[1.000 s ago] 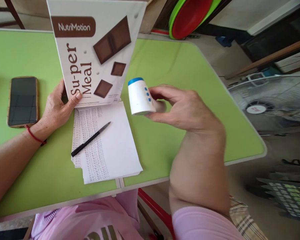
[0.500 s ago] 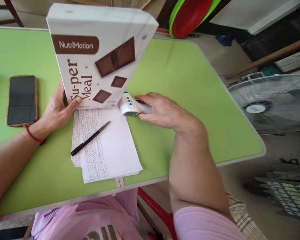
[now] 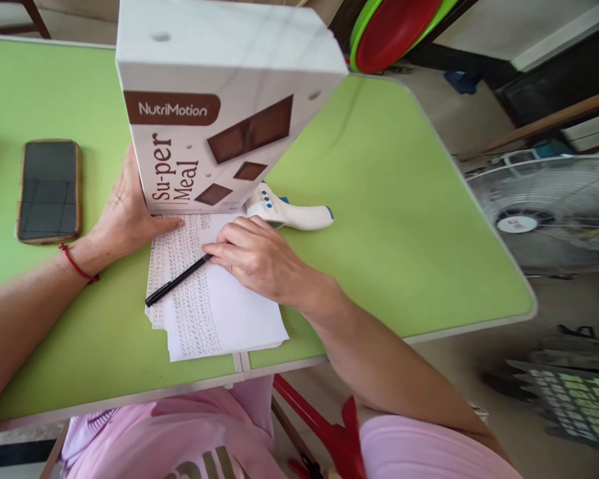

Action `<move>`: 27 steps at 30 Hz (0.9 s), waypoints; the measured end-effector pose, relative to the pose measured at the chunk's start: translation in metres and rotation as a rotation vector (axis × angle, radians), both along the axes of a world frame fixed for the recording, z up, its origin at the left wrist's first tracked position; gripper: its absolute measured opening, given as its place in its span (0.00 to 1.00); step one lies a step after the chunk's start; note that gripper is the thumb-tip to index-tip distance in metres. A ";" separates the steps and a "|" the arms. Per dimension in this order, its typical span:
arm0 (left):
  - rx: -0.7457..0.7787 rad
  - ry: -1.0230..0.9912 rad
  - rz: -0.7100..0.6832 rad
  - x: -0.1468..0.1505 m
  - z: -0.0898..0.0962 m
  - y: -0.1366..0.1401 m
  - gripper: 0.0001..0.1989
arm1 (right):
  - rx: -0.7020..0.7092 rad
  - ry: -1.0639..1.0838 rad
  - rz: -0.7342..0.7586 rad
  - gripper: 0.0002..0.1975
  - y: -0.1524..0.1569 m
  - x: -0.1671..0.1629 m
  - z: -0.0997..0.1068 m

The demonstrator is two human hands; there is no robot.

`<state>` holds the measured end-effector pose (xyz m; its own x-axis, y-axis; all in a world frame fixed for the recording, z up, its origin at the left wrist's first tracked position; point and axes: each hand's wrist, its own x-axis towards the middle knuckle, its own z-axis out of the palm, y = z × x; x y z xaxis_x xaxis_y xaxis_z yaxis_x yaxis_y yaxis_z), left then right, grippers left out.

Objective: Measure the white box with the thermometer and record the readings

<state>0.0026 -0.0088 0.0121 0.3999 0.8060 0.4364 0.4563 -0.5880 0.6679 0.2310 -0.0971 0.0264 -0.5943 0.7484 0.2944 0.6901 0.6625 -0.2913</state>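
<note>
A white NutriMotion Su-per Meal box (image 3: 174, 150) stands upright over the far end of a stack of written papers (image 3: 249, 313). My left hand (image 3: 130, 213) is around its lower left edge, the fingers partly hidden behind it and the thumb lying in front of its base. My right hand (image 3: 259, 256) is closed over the papers, fingertips pinching the tip end of a black pen (image 3: 177, 282) that rests slantwise on the sheets. Just beyond that hand, a white and blue infrared thermometer (image 3: 304, 216) lies on the green table, its head against the box's lower right corner.
A smartphone (image 3: 48, 191) in a brown-edged case lies left of my left hand. The green table (image 3: 394, 233) extends to the right. Past its right edge stands a fan (image 3: 524, 223). Red and green basins (image 3: 392, 30) lean at the back.
My right hand has let go of the thermometer, moved left and closer to me, and taken the pen's tip. The box has tilted, and my left thumb has slid off its front.
</note>
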 end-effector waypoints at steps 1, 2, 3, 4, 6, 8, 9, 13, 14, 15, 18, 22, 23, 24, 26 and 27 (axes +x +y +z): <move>-0.006 0.006 -0.002 0.000 -0.001 0.001 0.43 | 0.003 -0.006 0.016 0.10 0.000 0.000 0.000; -0.016 0.014 -0.001 0.000 -0.002 0.002 0.45 | -0.002 0.014 0.032 0.11 0.001 0.002 0.001; -0.031 0.024 0.001 0.000 -0.003 0.002 0.48 | -0.014 0.062 0.045 0.10 0.001 0.003 0.004; -0.051 0.035 0.006 -0.001 -0.004 0.003 0.50 | -0.034 0.137 0.048 0.09 0.000 0.005 0.006; -0.087 0.057 0.017 -0.001 -0.005 0.004 0.54 | -0.085 0.348 -0.029 0.06 -0.001 0.007 0.010; -0.098 0.062 0.014 -0.001 -0.004 0.004 0.54 | -0.137 0.582 -0.204 0.04 -0.002 0.004 0.008; -0.100 0.062 0.008 -0.001 -0.003 0.003 0.53 | -0.158 0.688 -0.289 0.03 -0.002 0.002 0.006; -0.136 0.088 0.011 0.001 0.002 0.000 0.51 | -0.224 0.917 -0.405 0.03 0.004 -0.011 -0.012; -0.147 0.096 0.017 0.001 0.003 -0.001 0.52 | -0.226 0.923 -0.410 0.02 0.005 -0.013 -0.016; -0.154 0.101 0.020 0.001 0.004 -0.001 0.52 | -0.222 0.915 -0.415 0.02 0.006 -0.015 -0.019; -0.162 0.117 0.020 0.002 0.005 -0.001 0.51 | -0.149 0.856 -0.424 0.02 0.007 -0.018 -0.022; -0.169 0.138 0.026 0.003 0.005 -0.001 0.49 | -0.049 0.757 -0.392 0.05 0.005 -0.017 -0.020; -0.170 0.139 0.029 0.003 0.005 -0.001 0.49 | -0.038 0.745 -0.381 0.05 0.005 -0.016 -0.020; -0.171 0.139 0.033 0.003 0.005 -0.001 0.50 | -0.034 0.737 -0.377 0.05 0.005 -0.016 -0.020; -0.167 0.135 0.034 0.003 0.004 -0.001 0.50 | -0.039 0.719 -0.384 0.05 0.006 -0.016 -0.020; -0.162 0.129 0.032 0.002 0.004 -0.001 0.49 | -0.045 0.709 -0.392 0.05 0.006 -0.016 -0.020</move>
